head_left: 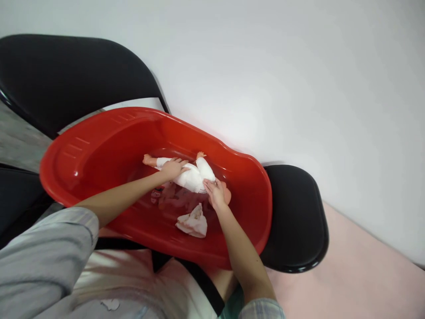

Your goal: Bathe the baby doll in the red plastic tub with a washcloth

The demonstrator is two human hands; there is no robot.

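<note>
Both hands, left [172,168] and right [215,193], rested on a white-clad doll [191,177] inside a red tub [99,146]; a crumpled cloth [193,223] lay nearer.

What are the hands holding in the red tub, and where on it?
Both hands hold a doll in white clothes, lying in the red tub. The left hand grips its legs; the right hand rests at its upper body, by the head.

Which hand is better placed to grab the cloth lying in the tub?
Right, probably. The right hand rests on the doll just above the cloth; the left hand lies farther off, near the doll's legs.
</note>
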